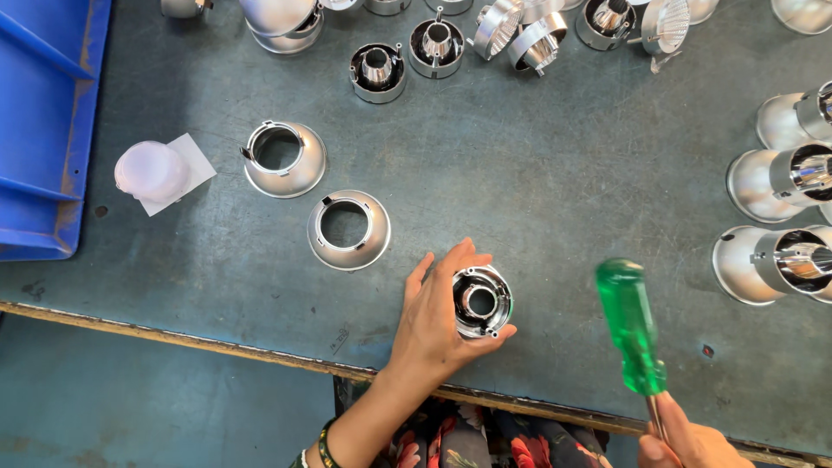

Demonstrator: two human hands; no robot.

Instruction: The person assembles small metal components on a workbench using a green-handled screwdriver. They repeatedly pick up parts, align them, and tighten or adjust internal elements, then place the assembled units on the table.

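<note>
My left hand (433,316) grips a round chrome lamp housing (482,302) that rests on the dark green table (520,173), fingers curled around its left side and thumb under it. My right hand (685,444) at the bottom edge holds a screwdriver by its metal shaft, with the translucent green handle (631,325) pointing up and away, to the right of the housing and apart from it. Two silver cone-shaped reflector rings (348,230) (284,159) lie on the table to the left of my left hand.
A blue plastic tray (43,121) sits at the far left. A white frosted dome (152,172) lies on a paper square. Several chrome lamp parts (433,45) line the back edge, and assembled silver lamp bodies (780,182) stand at the right. The table's front edge (173,336) runs below.
</note>
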